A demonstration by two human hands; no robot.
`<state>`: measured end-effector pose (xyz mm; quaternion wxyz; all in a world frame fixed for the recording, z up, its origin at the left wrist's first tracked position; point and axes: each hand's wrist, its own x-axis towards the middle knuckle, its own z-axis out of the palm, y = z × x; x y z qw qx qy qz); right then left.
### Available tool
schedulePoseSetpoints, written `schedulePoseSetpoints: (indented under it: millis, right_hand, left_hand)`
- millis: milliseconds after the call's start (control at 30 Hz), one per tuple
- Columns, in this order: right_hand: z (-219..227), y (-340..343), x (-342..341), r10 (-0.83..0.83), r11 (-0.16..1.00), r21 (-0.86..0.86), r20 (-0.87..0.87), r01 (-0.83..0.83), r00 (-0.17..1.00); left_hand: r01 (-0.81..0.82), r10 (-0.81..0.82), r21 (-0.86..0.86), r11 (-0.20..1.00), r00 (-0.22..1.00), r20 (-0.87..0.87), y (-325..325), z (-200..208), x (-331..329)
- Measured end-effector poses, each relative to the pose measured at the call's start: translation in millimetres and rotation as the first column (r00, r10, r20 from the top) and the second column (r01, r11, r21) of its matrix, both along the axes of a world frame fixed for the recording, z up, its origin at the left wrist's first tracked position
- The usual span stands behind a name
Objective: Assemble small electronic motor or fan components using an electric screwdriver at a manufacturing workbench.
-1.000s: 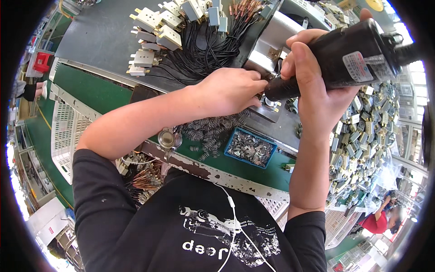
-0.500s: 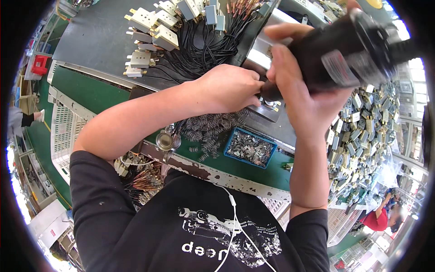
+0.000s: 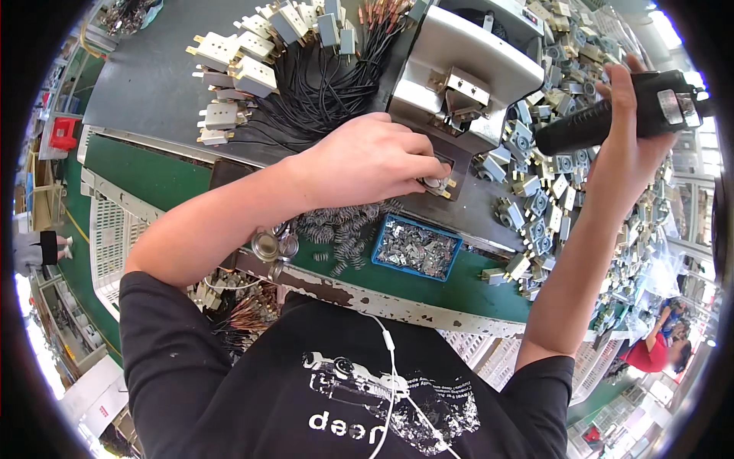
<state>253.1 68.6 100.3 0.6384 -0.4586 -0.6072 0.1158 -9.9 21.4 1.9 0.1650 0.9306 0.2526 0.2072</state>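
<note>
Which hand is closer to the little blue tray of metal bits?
The left hand. It rests on the bench just above the blue tray, fingers on a small part. The right hand is raised off to the right, holding a black power tool.

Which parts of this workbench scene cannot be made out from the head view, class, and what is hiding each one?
- The small round part under the left hand: fingers cover most of it.
- The black power tool in the right hand: its tip is hidden behind the hand.
- The metal pieces in the blue tray: too small to tell apart.
- The grey machine: cut off by the top edge.
</note>
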Motion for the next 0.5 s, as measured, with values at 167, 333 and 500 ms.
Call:
schedulePoseSetpoints:
  millis: [167,333,500]
  right_hand:
    - [-19.4,-8.5,-0.5,-0.179,0.923,0.380,0.269,0.066,0.946]
    - [-61.2,-60.5,46.0,0.042,0.990,-0.136,0.575,0.044,0.817]
    - [-91.4,-46.3,39.2,0.191,0.955,-0.272,0.866,0.115,0.462]
  left_hand:
    - [-0.009,0.003,0.226,0.974,1.000,0.026,3.6,0.7,-4.0]
    - [-0.500,0.473,0.579,0.643,0.855,0.213,22.9,88.0,-68.2]
    - [-0.563,0.685,0.502,0.656,0.723,-0.083,42.8,98.8,-85.9]
